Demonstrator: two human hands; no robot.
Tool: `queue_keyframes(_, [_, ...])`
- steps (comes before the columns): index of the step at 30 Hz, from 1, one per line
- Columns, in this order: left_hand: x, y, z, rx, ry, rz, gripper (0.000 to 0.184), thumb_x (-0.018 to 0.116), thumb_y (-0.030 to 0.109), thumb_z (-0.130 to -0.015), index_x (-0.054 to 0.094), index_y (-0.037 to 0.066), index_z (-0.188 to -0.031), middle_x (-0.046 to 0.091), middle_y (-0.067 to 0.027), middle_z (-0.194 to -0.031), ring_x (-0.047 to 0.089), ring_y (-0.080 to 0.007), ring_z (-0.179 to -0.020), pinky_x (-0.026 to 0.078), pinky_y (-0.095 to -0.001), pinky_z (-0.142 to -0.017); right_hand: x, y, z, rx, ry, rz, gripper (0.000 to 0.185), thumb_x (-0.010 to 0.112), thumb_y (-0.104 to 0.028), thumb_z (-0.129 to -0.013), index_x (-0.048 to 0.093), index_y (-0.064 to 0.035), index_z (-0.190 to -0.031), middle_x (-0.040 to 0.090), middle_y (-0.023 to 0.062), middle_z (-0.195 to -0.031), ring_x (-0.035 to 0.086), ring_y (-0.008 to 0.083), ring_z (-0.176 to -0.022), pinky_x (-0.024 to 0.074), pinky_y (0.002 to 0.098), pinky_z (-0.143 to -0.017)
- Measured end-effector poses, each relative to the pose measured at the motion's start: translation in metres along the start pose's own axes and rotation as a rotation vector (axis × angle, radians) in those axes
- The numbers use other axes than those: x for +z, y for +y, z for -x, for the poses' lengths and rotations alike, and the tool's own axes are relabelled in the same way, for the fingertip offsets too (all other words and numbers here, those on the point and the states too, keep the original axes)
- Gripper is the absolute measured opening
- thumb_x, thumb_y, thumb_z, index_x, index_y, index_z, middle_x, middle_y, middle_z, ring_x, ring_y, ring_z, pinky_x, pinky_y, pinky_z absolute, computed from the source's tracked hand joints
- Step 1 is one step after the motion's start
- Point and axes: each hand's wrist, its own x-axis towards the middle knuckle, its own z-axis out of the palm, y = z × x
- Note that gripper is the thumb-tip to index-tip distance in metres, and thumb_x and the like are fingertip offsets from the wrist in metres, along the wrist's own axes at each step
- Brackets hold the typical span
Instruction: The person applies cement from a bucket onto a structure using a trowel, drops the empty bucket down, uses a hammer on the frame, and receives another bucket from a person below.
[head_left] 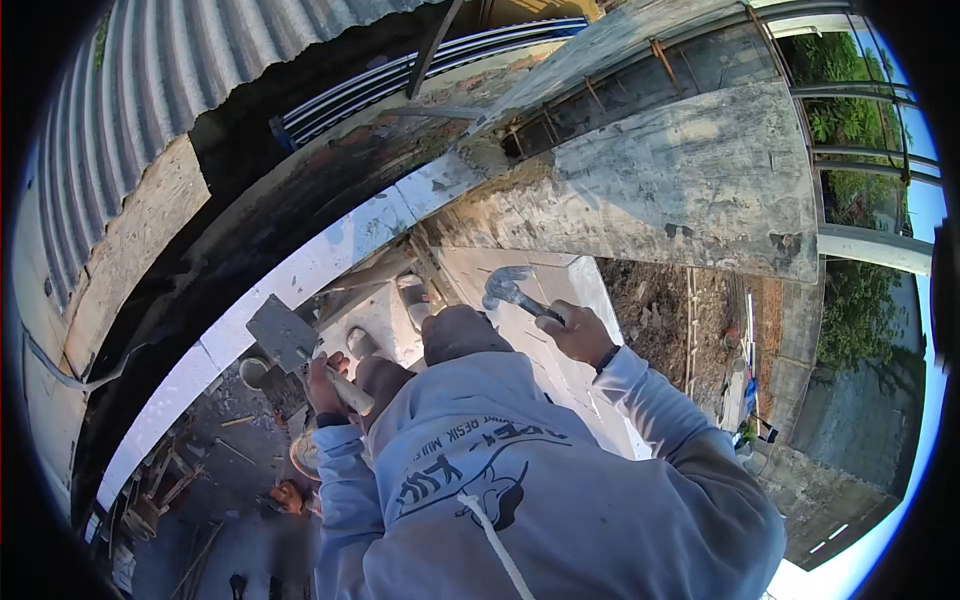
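Note:
My left hand is wrapped around the handle of a trowel, whose flat grey blade is smeared with mortar. The blade points up and away from me, over the pale block wall's edge. In my right hand is a hammer, gripped by its dark handle with the grey head raised to the left. My knees and feet show between the two hands. A pale block wall top runs past the trowel. Whether either tool touches anything, I cannot tell.
A corrugated roof sheet overhangs at upper left. A rough concrete beam with protruding rebar spans the upper right. Metal bars stand at far right. Far below lie wood scraps, a bucket and bare soil.

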Motion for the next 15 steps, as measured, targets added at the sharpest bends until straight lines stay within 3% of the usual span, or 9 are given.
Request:
queue_keyframes(1, [0.001, 0.003, 0.003, 0.011, -0.004, -0.009, 0.032, 0.056, 0.035, -0.081, 0.059, 0.004, -0.086, 0.065, -0.0107, -0.086, 0.061, -0.0196, -0.078, 0.044, -0.0303, -0.067, 0.022, 0.037, -0.001, 0.303, -0.125, 0.046, 0.037, 0.056, -0.042, -0.084, 0.064, -0.0066, -0.094, 0.066, 0.0206, -0.083, 0.063, 0.0375, -0.081, 0.0472, 0.0457, -0.074])
queue_keyframes(5, [-0.011, -0.012, 0.006, 0.038, 0.011, -0.116, 0.028, 0.054, 0.027, -0.086, 0.062, 0.0, -0.089, 0.064, -0.0108, -0.087, 0.062, -0.0207, -0.079, 0.047, -0.0321, -0.075, 0.067, 0.174, 0.005, 0.674, 0.188, 0.194, 0.038, 0.057, -0.043, -0.083, 0.063, -0.0073, -0.092, 0.065, 0.0222, -0.085, 0.062, 0.0404, -0.085, 0.0464, 0.0495, -0.076])
queue_keyframes(8, [-0.016, -0.032, -0.01, 0.092, 0.046, -0.227, 0.026, 0.054, 0.022, -0.086, 0.063, -0.002, -0.087, 0.065, -0.0097, -0.087, 0.063, -0.0198, -0.08, 0.048, -0.0329, -0.077, 0.094, 0.262, -0.033, 0.446, 0.589, 0.37, 0.04, 0.054, -0.038, -0.088, 0.052, -0.0044, -0.11, 0.059, 0.0237, -0.103, 0.057, 0.0423, -0.094, 0.0449, 0.0513, -0.075])
queue_keyframes(9, [-0.01, -0.045, -0.02, 0.073, 0.016, -0.241, 0.026, 0.054, 0.022, -0.086, 0.064, -0.002, -0.086, 0.065, -0.0093, -0.086, 0.063, -0.0193, -0.079, 0.048, -0.0323, -0.077, 0.094, 0.27, -0.059, 0.483, 0.535, 0.342, 0.034, 0.055, -0.033, -0.088, 0.051, -0.0023, -0.102, 0.058, 0.0222, -0.095, 0.055, 0.0423, -0.091, 0.0431, 0.0531, -0.074])
queue_keyframes(10, [-0.009, -0.051, -0.026, 0.061, 0.032, -0.26, 0.027, 0.054, 0.022, -0.086, 0.064, -0.003, -0.085, 0.065, -0.0089, -0.085, 0.062, -0.0188, -0.078, 0.048, -0.0316, -0.077, 0.102, 0.292, -0.083, 0.346, 0.568, 0.354, 0.035, 0.055, -0.029, -0.088, 0.05, -0.0011, -0.109, 0.056, 0.0235, -0.097, 0.053, 0.0431, -0.094, 0.0421, 0.0521, -0.076])
queue_keyframes(12, [0.013, -0.055, -0.04, 0.166, -0.013, -0.439, 0.026, 0.053, 0.021, -0.088, 0.065, -0.002, -0.084, 0.065, -0.0065, -0.081, 0.061, -0.0143, -0.074, 0.046, -0.0282, -0.072, 0.129, 0.331, -0.109, 0.351, 0.584, 0.341, 0.042, 0.054, -0.027, -0.089, 0.047, 0.0039, -0.117, 0.054, 0.0255, -0.105, 0.051, 0.0442, -0.096, 0.0404, 0.0515, -0.082])
queue_keyframes(13, [0.038, -0.049, -0.038, 0.193, -0.039, -0.275, 0.025, 0.054, 0.021, -0.088, 0.064, -0.002, -0.084, 0.065, -0.0059, -0.079, 0.06, -0.013, -0.073, 0.046, -0.0273, -0.069, 0.149, 0.375, -0.108, 0.216, 0.562, 0.429, 0.045, 0.053, -0.025, -0.09, 0.045, 0.0046, -0.122, 0.053, 0.0272, -0.11, 0.05, 0.0443, -0.101, 0.0404, 0.051, -0.086])
queue_keyframes(14, [0.043, -0.058, -0.046, 0.188, -0.058, -0.248, 0.025, 0.056, 0.022, -0.088, 0.063, -0.002, -0.086, 0.065, -0.0062, -0.077, 0.06, -0.013, -0.073, 0.046, -0.0276, -0.067, 0.151, 0.387, -0.109, 0.277, 0.446, 0.256, 0.046, 0.051, -0.024, -0.091, 0.043, 0.0041, -0.126, 0.051, 0.0277, -0.116, 0.048, 0.044, -0.108, 0.0403, 0.0497, -0.09])
queue_keyframes(15, [0.05, -0.062, -0.051, 0.234, -0.034, -0.323, 0.024, 0.057, 0.023, -0.088, 0.062, -0.001, -0.089, 0.063, -0.0054, -0.076, 0.059, -0.0119, -0.071, 0.046, -0.0274, -0.065, 0.161, 0.407, -0.11, 0.255, 0.517, 0.373, 0.048, 0.05, -0.027, -0.091, 0.043, 0.0033, -0.128, 0.048, 0.0278, -0.122, 0.046, 0.0435, -0.112, 0.0395, 0.0481, -0.094])
